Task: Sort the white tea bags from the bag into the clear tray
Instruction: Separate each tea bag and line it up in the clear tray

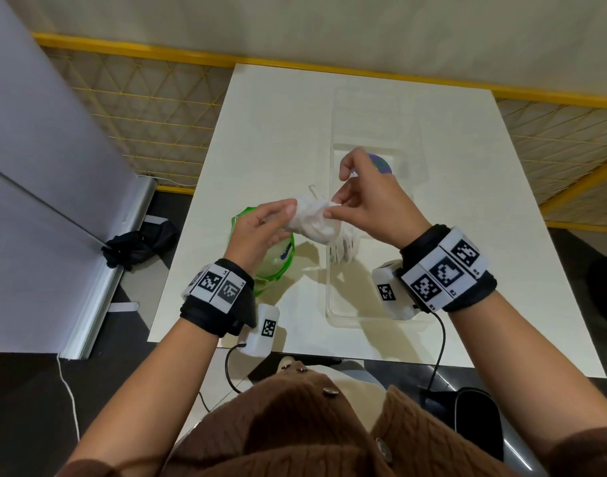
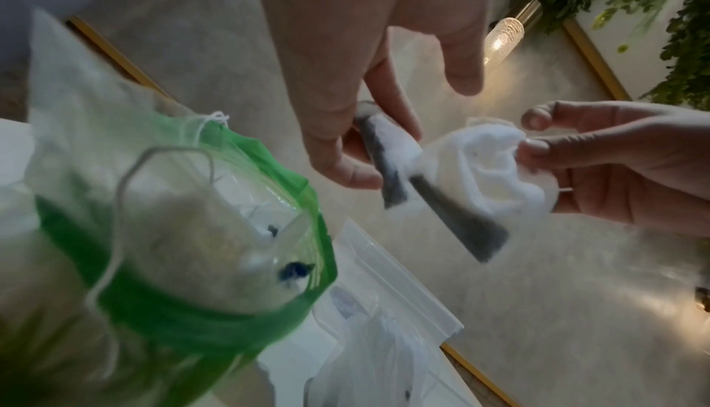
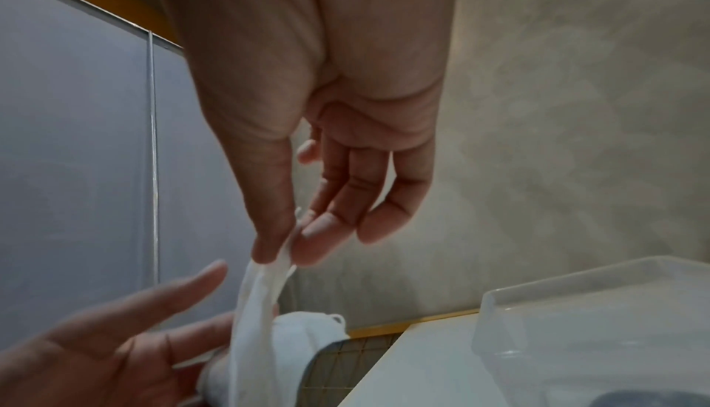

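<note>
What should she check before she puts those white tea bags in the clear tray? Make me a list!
1. Left hand holds the clump of white tea bags: ok, thumb and fingers grip one end.
2. Right hand has one bag: ok, it pinches a white edge.
3. Bags pulled apart: not ok, they are bunched together between both hands.
4. Strings free: cannot tell, they look tangled in the clump.
5. Clear tray has room: ok, some bags lie near its middle and bare floor shows.
6. Green-rimmed bag open for more: ok, its mouth gapes on the table.
</note>
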A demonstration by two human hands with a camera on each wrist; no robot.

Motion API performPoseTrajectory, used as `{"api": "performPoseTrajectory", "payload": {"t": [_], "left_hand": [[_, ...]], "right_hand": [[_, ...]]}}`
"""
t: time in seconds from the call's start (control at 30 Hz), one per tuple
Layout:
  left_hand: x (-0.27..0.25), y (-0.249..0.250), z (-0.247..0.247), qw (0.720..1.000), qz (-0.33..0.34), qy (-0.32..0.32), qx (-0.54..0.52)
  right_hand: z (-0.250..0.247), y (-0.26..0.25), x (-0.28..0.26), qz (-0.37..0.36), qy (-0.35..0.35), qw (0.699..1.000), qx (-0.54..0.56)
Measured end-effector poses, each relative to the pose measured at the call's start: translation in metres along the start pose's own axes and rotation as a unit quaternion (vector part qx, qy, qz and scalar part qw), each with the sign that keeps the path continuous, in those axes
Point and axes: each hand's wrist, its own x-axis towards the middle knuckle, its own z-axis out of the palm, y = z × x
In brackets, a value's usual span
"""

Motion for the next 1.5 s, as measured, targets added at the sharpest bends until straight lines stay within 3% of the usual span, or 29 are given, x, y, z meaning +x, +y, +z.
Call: {"api": "performPoseTrajectory", "payload": {"t": [0.27,0.4,0.53,0.63,0.9,1.17,1.3,1.5], "left_hand": [[0.009,0.002,-0.006,0.995,0.086,0.041,0.034],[0.011,0.000,-0.004,0.996,0.083,0.022,0.006],[0.010,0.003,-0.002,0.997,0.072,0.026,-0.015],[0.008,0.007,0.001,0.997,0.059,0.028,-0.041],[0.007,0.007,0.000,0.997,0.052,0.021,-0.050],[0.003,0.002,0.004,0.989,0.041,-0.089,-0.108],[0.005,-0.005,0.008,0.983,0.038,-0.138,-0.113],[0.006,-0.005,0.009,0.985,0.017,-0.111,-0.135]], "right_hand": [[-0.006,0.005,-0.002,-0.043,-0.051,0.996,-0.061],[-0.007,0.005,-0.004,-0.048,-0.086,0.993,-0.060],[-0.008,0.005,-0.006,-0.009,-0.099,0.995,-0.009],[-0.008,0.004,-0.007,-0.035,-0.109,0.993,-0.018],[-0.005,0.007,-0.003,-0.034,-0.105,0.993,-0.034],[-0.005,0.006,0.000,-0.011,-0.099,0.993,0.064],[-0.004,0.006,0.004,0.005,-0.053,0.994,0.098],[-0.006,0.010,0.010,0.036,-0.014,0.998,0.057]]}}
